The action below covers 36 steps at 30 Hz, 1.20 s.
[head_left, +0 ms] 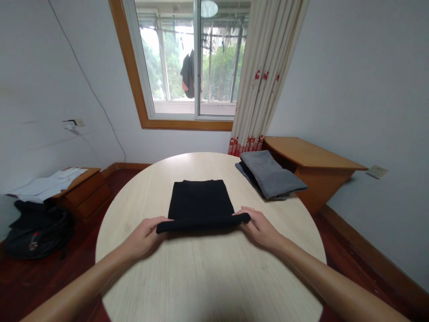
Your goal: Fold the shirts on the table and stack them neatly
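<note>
A folded black garment (200, 202) lies flat in the middle of a round pale wooden table (208, 273). My left hand (147, 235) pinches the near left corner of the garment's folded edge. My right hand (259, 227) grips the near right corner of the same edge. The near edge is lifted slightly off the table between both hands. Both forearms reach in from the bottom of the view.
A folded grey garment stack (270, 173) rests at the table's far right edge. A wooden desk (311, 161) stands behind it by the curtain (264, 76). A low wooden cabinet (82, 188) with white cloth and a black bag (36, 230) sit at the left.
</note>
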Available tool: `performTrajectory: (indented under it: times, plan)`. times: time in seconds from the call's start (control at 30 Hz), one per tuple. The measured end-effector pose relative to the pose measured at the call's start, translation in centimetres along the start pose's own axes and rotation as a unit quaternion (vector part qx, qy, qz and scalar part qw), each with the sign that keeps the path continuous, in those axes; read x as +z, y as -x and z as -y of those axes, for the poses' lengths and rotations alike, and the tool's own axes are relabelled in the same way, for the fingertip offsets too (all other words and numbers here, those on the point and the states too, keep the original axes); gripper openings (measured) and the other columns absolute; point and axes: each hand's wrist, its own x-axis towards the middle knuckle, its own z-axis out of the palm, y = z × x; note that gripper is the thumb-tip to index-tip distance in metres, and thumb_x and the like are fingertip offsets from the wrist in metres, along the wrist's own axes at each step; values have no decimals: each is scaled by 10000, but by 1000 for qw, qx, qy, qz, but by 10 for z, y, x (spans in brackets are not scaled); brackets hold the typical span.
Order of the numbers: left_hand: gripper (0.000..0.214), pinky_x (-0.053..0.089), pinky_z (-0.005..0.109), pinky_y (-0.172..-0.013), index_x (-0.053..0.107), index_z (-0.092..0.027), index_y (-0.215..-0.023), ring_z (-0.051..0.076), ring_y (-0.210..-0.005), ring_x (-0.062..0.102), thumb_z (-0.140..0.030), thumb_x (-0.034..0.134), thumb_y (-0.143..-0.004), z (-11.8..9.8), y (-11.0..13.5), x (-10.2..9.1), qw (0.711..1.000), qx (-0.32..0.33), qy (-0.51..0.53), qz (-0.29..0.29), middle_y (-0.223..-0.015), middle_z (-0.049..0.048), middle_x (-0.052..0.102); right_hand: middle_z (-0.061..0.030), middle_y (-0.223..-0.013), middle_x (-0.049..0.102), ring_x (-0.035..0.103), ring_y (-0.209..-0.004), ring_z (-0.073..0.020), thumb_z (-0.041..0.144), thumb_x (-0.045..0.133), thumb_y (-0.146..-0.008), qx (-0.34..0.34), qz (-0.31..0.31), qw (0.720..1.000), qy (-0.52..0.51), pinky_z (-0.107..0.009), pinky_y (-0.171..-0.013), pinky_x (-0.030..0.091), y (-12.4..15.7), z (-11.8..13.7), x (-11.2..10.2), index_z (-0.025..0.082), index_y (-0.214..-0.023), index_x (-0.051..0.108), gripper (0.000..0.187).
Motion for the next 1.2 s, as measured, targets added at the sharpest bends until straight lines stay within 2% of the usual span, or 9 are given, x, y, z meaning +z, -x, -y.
performTrajectory:
  times: [0.1,0.2,0.3,0.5,0.63,0.8,0.93,1.07,1.2]
  plan:
    - [428,512,334,-718,690,-172,-827,221,-761,623,-581,570,-862,-7,-38,-10,992,-48,81,-81,-781,49,687,-85,-868,698,616,-829,-226,426,410,-980,29,-80,996,-17,-362,-802,490,-40,-1,-5,190,-890,648,347]
    - [532,479,300,-652,642,-164,-841,187,-699,590,-688,641,-752,2,-92,-8,963,-108,179,-172,-747,25,641,-79,-910,690,596,-882,-227,490,427,-960,84,-148,985,-32,-335,-801,477,-92,-12,1,186,-947,637,370]
    - [605,477,299,-622,637,-136,-971,184,-677,610,-703,619,-762,23,-125,3,921,-212,247,-214,-780,51,650,-64,-840,662,599,-806,-210,540,458,-949,180,-139,972,-57,-322,-761,474,-121,-30,14,156,-1035,637,432]
    - [872,510,343,-716,489,-158,-1423,209,-759,651,-551,768,-696,53,-104,13,972,-152,118,-136,-873,32,649,44,-698,530,527,-657,-164,514,679,-827,160,-65,985,-22,-305,-681,450,-101,-57,30,142,-1345,532,655]
    - [666,459,327,-695,595,-186,-1358,189,-699,584,-520,665,-786,46,-85,11,987,-115,-2,-116,-764,-11,575,59,-708,488,497,-658,-150,434,669,-827,130,-62,990,-8,-294,-670,439,-91,-61,32,172,-1356,537,604]
    - [500,445,329,-665,710,-148,-1172,198,-650,557,-480,588,-818,36,-87,6,980,-120,-56,-148,-660,-15,538,-39,-908,653,600,-817,-195,339,604,-874,167,-57,983,43,-341,-796,483,-103,-50,27,180,-1341,560,495]
    - [396,493,410,-868,730,-165,-1137,277,-972,625,-409,508,-918,10,-100,14,955,-60,-234,-172,-996,117,678,-199,-1275,621,589,-1150,-302,264,553,-902,165,-55,957,231,-436,-996,432,-117,-9,31,127,-1373,558,491]
    - [445,358,480,-1141,651,-170,-1309,299,-1364,470,-365,386,-1010,-12,-126,48,934,62,-339,-94,-1481,134,538,-154,-1509,494,408,-1410,-282,287,455,-960,5,-4,951,308,-471,-1192,229,-133,25,61,153,-1455,503,515]
    - [534,252,506,-1218,471,-160,-1497,271,-1511,292,-371,280,-1045,3,-141,72,923,18,-385,-14,-1609,95,380,-111,-1614,364,254,-1518,-246,378,340,-1021,18,78,950,302,-483,-1233,144,-137,9,81,144,-1529,414,564]
